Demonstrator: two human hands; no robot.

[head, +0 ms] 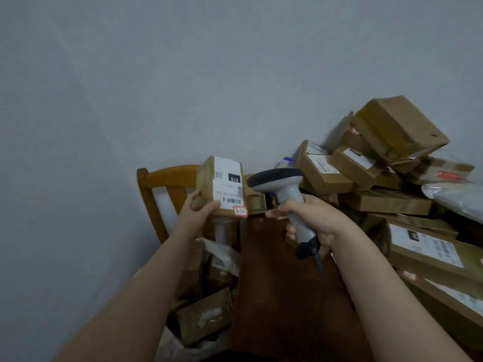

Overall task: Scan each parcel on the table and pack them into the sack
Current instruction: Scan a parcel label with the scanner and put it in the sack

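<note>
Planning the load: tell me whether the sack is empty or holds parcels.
Not empty: several brown parcels lie inside the open white sack, left of the table. How deep it is filled, cannot tell.

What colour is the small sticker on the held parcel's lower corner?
The sticker on the parcel is white with a red border; head view shows it.

A makeshift parcel-sorting room: bare grey wall, wooden chair behind the left hand, scanner in the right hand, taped parcels heaped on a table to its right, sack below the left.
</note>
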